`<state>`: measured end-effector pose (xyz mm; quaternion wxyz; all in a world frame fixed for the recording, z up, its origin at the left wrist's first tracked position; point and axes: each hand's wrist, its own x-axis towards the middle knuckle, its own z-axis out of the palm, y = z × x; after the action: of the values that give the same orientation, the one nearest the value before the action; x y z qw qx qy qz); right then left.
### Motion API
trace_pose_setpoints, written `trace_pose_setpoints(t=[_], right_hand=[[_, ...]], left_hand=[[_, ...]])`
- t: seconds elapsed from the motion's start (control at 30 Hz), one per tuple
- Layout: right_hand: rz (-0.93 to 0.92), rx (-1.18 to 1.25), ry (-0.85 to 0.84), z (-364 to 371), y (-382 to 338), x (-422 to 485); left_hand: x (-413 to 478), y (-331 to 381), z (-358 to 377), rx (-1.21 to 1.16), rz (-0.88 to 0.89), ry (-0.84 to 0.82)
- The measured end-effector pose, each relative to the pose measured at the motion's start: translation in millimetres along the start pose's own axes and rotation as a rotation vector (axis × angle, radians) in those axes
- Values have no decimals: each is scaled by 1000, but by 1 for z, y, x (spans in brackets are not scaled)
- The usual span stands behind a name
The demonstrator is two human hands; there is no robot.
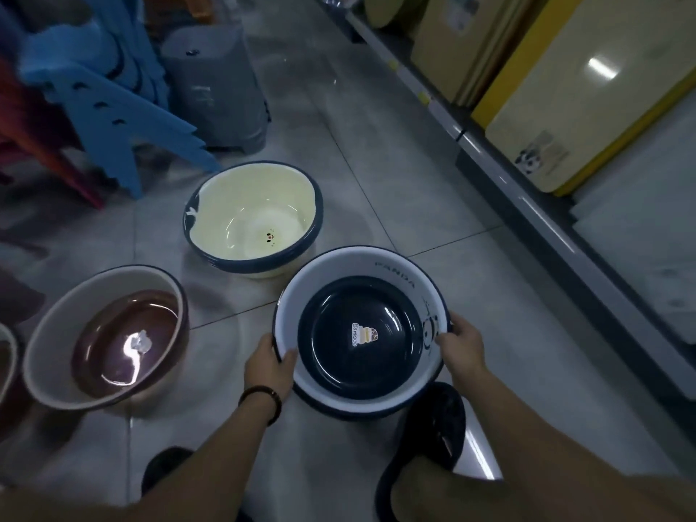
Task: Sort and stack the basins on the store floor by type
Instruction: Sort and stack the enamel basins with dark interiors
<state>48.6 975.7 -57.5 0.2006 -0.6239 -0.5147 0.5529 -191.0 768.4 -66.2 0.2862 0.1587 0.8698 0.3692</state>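
Tiled store floor (433, 205) | white basin (376, 367) at 5 o'clock, held up, not yet stacked | brown basin (124, 348) at 8 o'clock, set apart | cream basin stack (252, 216) at 12 o'clock, looks sorted | left hand (267, 371) and right hand (461, 346) each grip white basin's rim | sorting judged roughly midway

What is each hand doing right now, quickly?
Left hand: grips the left rim of the round white plastic basin with the dark blue edge.
Right hand: grips the same basin's right rim.
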Motion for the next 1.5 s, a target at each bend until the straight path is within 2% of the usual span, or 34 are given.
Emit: trace_pose_setpoints(t=[0.2,0.4,0.53,0.63,0.7,0.73,0.8,0.87,0.93,1.0,1.1,1.2,1.4,1.5], right_hand=[[16,-46,-75,6,16,3],[186,23,-211,2,12,14],[217,-119,-305,6,18,19],[262,-281,-345,17,9,18],[283,-606,-246,30,-6,15],[247,-767,-175,38,-15,9],[66,-924,-67,58,-33,-11],[-143,-885,-77,86,-53,-33],[-238,-734,-267,122,-71,-59],[-183,-582,-507,164,-80,-88],[83,-270,-659,228,-82,-138],[256,-149,-699,286,-75,-174],[261,-157,-726,385,-79,-192],[279,-167,-694,434,-66,-187]], left_hand=[[0,-18,12,-114,-47,37],[-2,-22,23,-102,-94,72],[-5,-21,26,-85,-167,23],[3,-11,14,31,-232,-115],[6,1,-1,199,-248,-245],[4,12,-12,264,-250,-289],[-1,33,-39,380,-231,-365],[-6,48,-75,503,-223,-446],[-14,56,-124,634,-201,-517],[-22,56,-175,688,-196,-552],[-34,47,-252,702,-186,-499],[-42,30,-311,663,-227,-474],[-17,-31,-369,246,-339,-198],[5,-49,-382,397,-293,-86]])
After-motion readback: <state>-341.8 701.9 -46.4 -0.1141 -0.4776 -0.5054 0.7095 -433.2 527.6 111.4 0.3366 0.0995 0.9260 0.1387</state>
